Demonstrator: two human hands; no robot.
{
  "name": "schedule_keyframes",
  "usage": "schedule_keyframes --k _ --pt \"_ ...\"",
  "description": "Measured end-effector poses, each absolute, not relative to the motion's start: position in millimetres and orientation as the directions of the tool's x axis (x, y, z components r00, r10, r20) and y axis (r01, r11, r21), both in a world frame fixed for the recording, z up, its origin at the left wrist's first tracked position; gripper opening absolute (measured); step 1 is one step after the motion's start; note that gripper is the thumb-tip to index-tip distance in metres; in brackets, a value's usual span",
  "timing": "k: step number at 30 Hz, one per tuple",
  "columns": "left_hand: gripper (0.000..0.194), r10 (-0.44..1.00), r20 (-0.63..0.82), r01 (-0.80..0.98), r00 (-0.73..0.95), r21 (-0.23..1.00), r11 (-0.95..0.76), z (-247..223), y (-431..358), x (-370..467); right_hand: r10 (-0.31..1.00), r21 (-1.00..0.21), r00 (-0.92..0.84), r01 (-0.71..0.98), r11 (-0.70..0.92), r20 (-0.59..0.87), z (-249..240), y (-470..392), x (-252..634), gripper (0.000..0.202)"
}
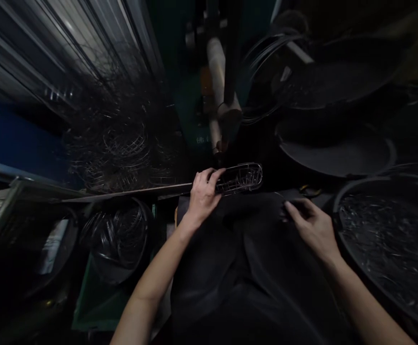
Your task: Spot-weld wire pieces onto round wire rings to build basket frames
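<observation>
Oblong silver wire basket is being held at its left end by the left hand, fingers closing over the rim. Its long axis is running left to right, the free end pointing rightward. The right hand, fingers curling, is hovering apart, nearer and to the right; whether it is gripping anything is impossible to tell. A pale cylindrical machine arm is hanging beyond the basket, while a round black tub is standing at right.
</observation>
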State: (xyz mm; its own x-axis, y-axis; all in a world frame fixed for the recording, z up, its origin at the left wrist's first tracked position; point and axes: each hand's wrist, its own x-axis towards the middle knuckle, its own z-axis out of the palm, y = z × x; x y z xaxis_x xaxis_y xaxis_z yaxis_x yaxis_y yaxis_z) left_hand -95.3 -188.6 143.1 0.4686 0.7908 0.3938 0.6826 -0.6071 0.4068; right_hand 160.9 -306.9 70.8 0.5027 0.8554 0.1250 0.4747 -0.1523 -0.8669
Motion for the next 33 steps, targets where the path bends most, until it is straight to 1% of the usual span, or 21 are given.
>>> schedule_keyframes --k 3,5,7,9,13,19,24,33 --pt "0.062 0.799 0.385 0.69 0.462 0.41 -0.596 138 -192 -92 0.897 -0.947 0.442 0.297 -0.124 0.021 79 -279 140 0.038" --pt "0.061 0.798 0.4 0.706 0.451 0.386 -0.593 136 -193 -89 0.926 -0.976 0.377 0.195 -0.098 -0.018 88 -257 120 0.037" --pt "0.059 0.786 0.42 0.719 0.454 0.348 -0.602 134 -194 -86 0.948 -0.985 0.318 0.154 -0.079 -0.026 99 -239 101 0.036" --pt "0.056 0.775 0.437 0.729 0.456 0.316 -0.607 132 -195 -84 0.949 -0.975 0.316 0.212 -0.059 0.011 111 -228 85 0.033" --pt "0.052 0.769 0.451 0.741 0.453 0.289 -0.606 128 -194 -82 0.921 -0.926 0.362 0.377 -0.002 0.145 128 -225 67 0.027" --pt "0.055 0.763 0.48 0.732 0.434 0.306 -0.609 125 -191 -79 0.879 -0.877 0.366 0.467 0.11 0.305 127 -225 62 0.026" --pt "0.056 0.766 0.497 0.72 0.408 0.34 -0.605 121 -186 -77 0.857 -0.847 0.369 0.514 0.135 0.36 124 -221 63 0.024" --pt "0.053 0.728 0.559 0.696 0.397 0.333 -0.636 122 -178 -74 0.832 -0.819 0.376 0.553 0.152 0.408 124 -216 64 0.025"
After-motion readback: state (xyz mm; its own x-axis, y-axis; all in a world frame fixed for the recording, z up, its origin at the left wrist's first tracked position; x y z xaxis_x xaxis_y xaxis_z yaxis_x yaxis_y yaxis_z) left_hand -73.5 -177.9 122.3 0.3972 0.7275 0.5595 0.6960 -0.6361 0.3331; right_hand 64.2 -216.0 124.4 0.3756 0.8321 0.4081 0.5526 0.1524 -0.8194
